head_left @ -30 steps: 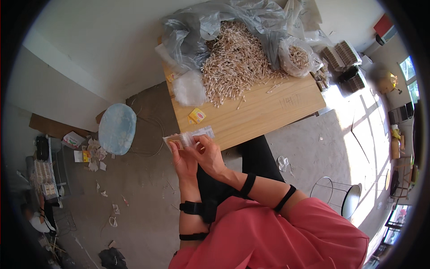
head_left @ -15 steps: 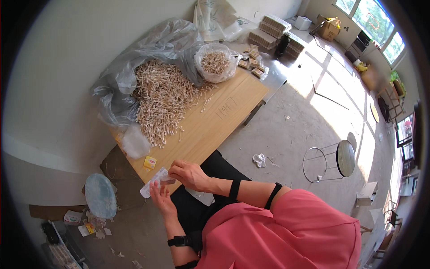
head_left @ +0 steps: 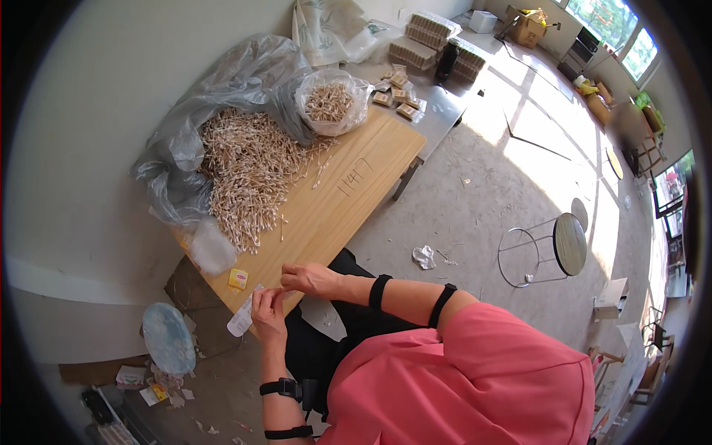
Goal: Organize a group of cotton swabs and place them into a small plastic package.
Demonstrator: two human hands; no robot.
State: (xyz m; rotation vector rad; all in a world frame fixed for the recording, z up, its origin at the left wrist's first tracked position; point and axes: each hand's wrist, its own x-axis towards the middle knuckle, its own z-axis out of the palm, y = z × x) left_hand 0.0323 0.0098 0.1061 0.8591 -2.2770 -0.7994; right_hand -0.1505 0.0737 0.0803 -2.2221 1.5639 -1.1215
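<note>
Both my hands are close together at the near edge of the wooden table (head_left: 319, 215). With bent fingers, my left hand (head_left: 268, 317) pinches a small clear plastic bag (head_left: 239, 321), whose pale end sticks out to the left. My right hand (head_left: 311, 280) is closed at the bag's other end, its fingertips nearly touching the left ones. What lies between the fingertips is mostly hidden. A small yellow packet (head_left: 238, 279) lies on the table just beyond the left hand. Further back spreads a big heap of cotton swabs (head_left: 245, 174).
Beside the heap stand a grey plastic sheet (head_left: 222, 81) and a clear bag of swabs (head_left: 328, 102). Small packs (head_left: 399, 96), stacked packages (head_left: 415, 52) and a dark bottle (head_left: 447, 59) are at the back. Stools stand left (head_left: 169, 337) and right (head_left: 569, 245).
My left hand has come up and closed in on the right one. A small brownish pack seen at the right fingers before is now mostly covered. The view has shifted slightly.
</note>
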